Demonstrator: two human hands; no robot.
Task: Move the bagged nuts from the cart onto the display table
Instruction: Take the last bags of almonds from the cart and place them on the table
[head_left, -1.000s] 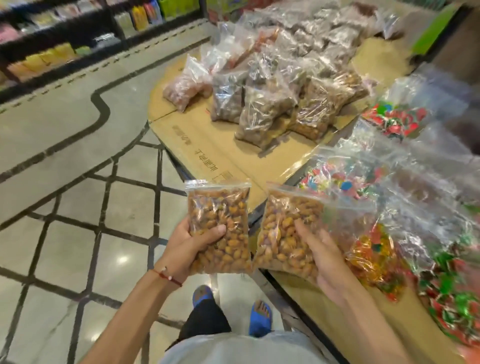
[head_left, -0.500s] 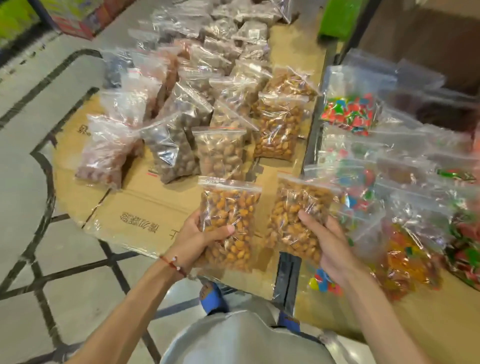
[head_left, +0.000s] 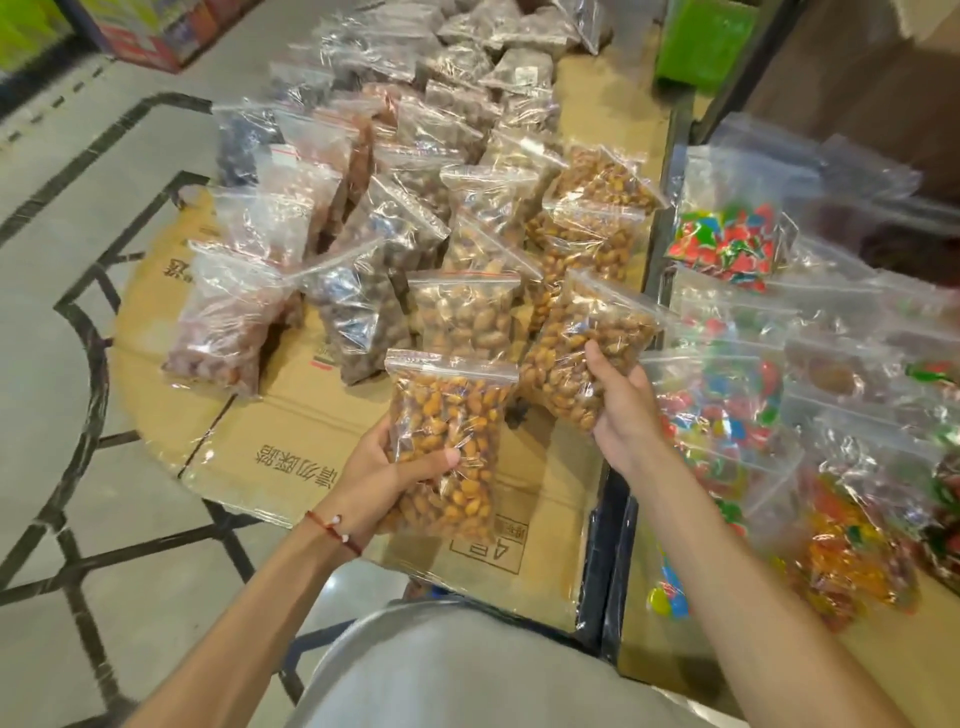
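Observation:
My left hand (head_left: 382, 478) grips a clear zip bag of golden nuts (head_left: 449, 415) upright above the cardboard-covered display table (head_left: 291, 447), thumb across its front. My right hand (head_left: 621, 400) holds a second bag of the same nuts (head_left: 576, 338) by its lower end, tilted to the left, close to the nearest rows of bags. Rows of bagged nuts (head_left: 467, 317) in brown and reddish tones stand on the cardboard beyond both hands. Both held bags are over the table's near right part.
To the right, past a dark gap, another cardboard surface carries bags of colourful wrapped candy (head_left: 727, 244). A green box (head_left: 701, 41) stands at the far end. Tiled floor (head_left: 78, 322) lies to the left, with shelving at the top left.
Both hands have carried their bags forward and to the left, from beside the candy surface to over the display table. The right bag now reaches the nearest row of bags.

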